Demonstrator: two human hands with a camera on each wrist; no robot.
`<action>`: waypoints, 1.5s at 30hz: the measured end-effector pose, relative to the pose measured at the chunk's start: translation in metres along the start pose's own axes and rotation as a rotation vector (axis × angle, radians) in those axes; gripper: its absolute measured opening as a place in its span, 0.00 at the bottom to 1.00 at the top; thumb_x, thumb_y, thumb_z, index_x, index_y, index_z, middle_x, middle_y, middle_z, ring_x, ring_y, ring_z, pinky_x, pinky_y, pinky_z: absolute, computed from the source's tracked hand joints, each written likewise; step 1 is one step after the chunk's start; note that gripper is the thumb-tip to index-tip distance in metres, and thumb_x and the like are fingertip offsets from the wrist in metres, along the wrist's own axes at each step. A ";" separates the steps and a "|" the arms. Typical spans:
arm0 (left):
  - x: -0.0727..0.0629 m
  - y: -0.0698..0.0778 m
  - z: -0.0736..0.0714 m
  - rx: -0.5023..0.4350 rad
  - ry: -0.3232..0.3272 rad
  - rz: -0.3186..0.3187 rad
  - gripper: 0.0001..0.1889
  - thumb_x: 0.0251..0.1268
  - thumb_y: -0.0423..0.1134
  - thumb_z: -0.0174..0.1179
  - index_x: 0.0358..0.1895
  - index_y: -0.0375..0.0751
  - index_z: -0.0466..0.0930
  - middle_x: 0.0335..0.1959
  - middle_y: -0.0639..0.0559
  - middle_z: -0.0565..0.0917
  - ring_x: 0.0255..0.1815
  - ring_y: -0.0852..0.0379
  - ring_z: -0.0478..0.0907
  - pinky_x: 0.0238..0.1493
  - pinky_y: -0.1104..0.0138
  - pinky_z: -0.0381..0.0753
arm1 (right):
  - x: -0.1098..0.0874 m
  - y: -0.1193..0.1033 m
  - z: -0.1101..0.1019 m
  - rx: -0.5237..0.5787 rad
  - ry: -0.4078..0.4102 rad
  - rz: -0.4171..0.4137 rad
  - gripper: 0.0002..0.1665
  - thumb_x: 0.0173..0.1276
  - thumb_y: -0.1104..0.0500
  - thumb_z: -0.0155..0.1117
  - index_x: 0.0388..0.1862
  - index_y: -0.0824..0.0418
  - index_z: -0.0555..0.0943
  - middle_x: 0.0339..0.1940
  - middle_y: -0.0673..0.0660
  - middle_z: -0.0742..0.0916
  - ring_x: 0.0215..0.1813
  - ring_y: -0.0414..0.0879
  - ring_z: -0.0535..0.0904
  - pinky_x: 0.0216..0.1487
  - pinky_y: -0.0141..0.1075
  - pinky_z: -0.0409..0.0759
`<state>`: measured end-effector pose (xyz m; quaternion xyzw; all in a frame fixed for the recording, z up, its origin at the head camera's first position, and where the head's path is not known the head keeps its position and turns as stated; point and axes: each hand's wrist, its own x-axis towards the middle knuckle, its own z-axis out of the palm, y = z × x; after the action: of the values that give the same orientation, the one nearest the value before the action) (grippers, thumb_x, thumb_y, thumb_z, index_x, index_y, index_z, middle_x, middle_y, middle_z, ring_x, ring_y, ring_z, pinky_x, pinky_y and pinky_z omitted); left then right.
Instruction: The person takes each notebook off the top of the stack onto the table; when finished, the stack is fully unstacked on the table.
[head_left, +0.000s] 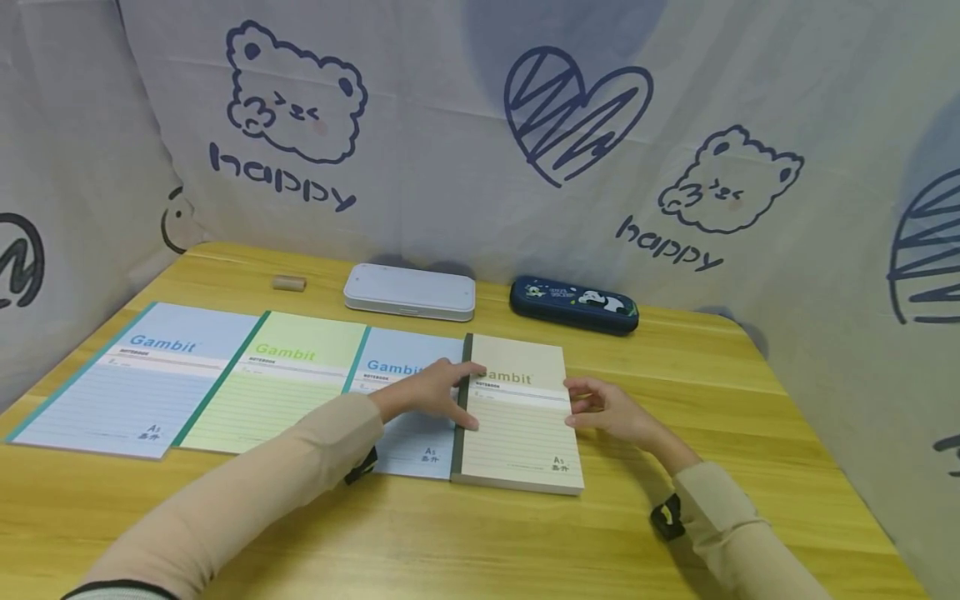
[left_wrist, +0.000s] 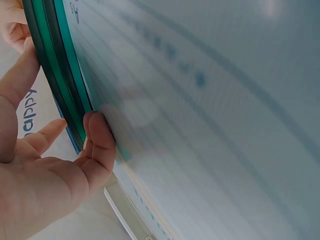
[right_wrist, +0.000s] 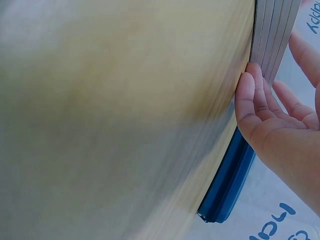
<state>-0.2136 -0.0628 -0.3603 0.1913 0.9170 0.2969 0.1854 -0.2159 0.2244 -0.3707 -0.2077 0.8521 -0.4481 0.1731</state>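
1. On the wooden table, right end of the notebook row: beige "Gambit" notebook, flat, cover up, dark spine to the left. It tops a stack; the right wrist view shows several page blocks layered, the left wrist view green and dark spines.
2. Left hand: at the spine side, thumb and index finger spread apart, tips at the beige notebook's left edge; other fingers bent loosely. Hand partly open, no grip closed round anything.
3. Right hand: at the page-edge side, fingers slightly bent, fingertips against the stack's edges. Relaxed, about half open, nothing grasped.
4. Just left of the stack: blue notebook, partly under the left hand and forearm. Next, green notebook, then another blue notebook at far left. All flat.
5. Behind the row: small brown cylinder on its side, white case, dark blue panda case.
6. Backdrop: pale cloth with bears, hearts, "happy".
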 end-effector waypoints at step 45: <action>-0.017 -0.015 -0.021 -0.528 -0.032 -0.016 0.38 0.40 0.20 0.65 0.61 0.36 0.66 0.61 0.38 0.64 0.52 0.51 0.64 0.40 0.66 0.70 | -0.001 0.000 0.000 -0.034 0.000 -0.048 0.34 0.57 0.65 0.64 0.58 0.77 0.62 0.50 0.70 0.74 0.47 0.59 0.74 0.44 0.39 0.74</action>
<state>-0.2120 -0.0917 -0.3494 0.1335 0.8062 0.5215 0.2456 -0.2153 0.2245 -0.3711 -0.2310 0.8542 -0.4378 0.1589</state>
